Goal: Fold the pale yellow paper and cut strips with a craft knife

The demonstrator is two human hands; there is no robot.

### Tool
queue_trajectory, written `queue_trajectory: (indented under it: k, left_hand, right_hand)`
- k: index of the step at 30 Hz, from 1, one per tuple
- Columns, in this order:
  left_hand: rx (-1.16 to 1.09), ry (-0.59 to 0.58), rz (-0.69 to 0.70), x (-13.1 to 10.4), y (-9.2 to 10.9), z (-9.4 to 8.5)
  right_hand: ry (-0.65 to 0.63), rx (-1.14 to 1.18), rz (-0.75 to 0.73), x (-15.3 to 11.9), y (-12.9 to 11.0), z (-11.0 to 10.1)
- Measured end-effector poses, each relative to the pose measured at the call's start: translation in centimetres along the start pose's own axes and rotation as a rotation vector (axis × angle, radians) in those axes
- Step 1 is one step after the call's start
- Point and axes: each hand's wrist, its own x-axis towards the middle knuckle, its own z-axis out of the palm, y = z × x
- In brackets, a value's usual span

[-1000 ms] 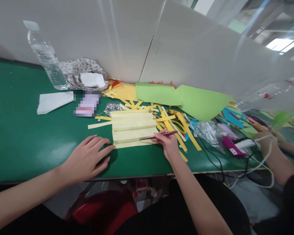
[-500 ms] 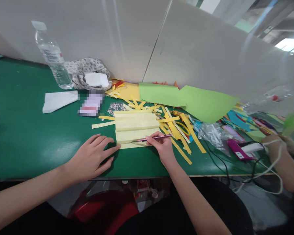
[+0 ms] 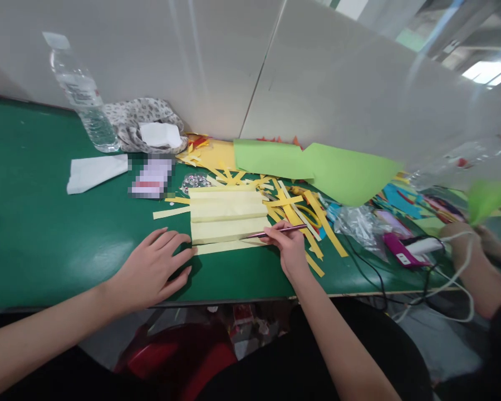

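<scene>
A pale yellow sheet of paper [image 3: 229, 229] with crosswise folds lies on the green tabletop [image 3: 33, 239] in front of me. My left hand [image 3: 156, 270] rests flat at its left side, fingers apart, the index fingertip at the front left corner. In a pinch, my right hand [image 3: 286, 245] holds a slim purple pen-shaped tool [image 3: 295, 228]. Its thin tip points left, over the lowest fold; whether it writes or cuts I cannot tell. Yellow paper strips [image 3: 328, 225] lie scattered to the right of the sheet, and one pale strip [image 3: 171, 213] sticks out on its left.
Behind lie green paper sheets [image 3: 350, 172], a phone [image 3: 152, 178], a tissue [image 3: 96, 171] and a spotted cloth [image 3: 146, 108]. A water bottle [image 3: 83, 97] stands back left. To the right are clear plastic [image 3: 361, 223], a magenta device [image 3: 401, 250], cables and another person's hands [image 3: 463, 248].
My right hand has slid right along the lowest fold with the tool, whose tip now sits nearer the right side of the sheet. My left hand stays by the corner.
</scene>
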Motion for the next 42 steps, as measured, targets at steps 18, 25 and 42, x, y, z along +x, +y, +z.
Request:
queue_trajectory:
  k: [18,25,42]
  left_hand:
    - [0.074,-0.088,-0.031,0.1,0.4,-0.6]
    - [0.087,-0.041,-0.001,0.0,0.3,-0.2]
    - [0.144,-0.028,0.021,-0.3,0.3,0.0]
  right_hand:
    - [-0.151,-0.095,-0.037,-0.8,0.1,2.8]
    - [-0.138,-0.097,-0.067,-0.8,0.5,2.6]
    - [0.021,-0.001,-0.035,0.4,0.4,-0.7]
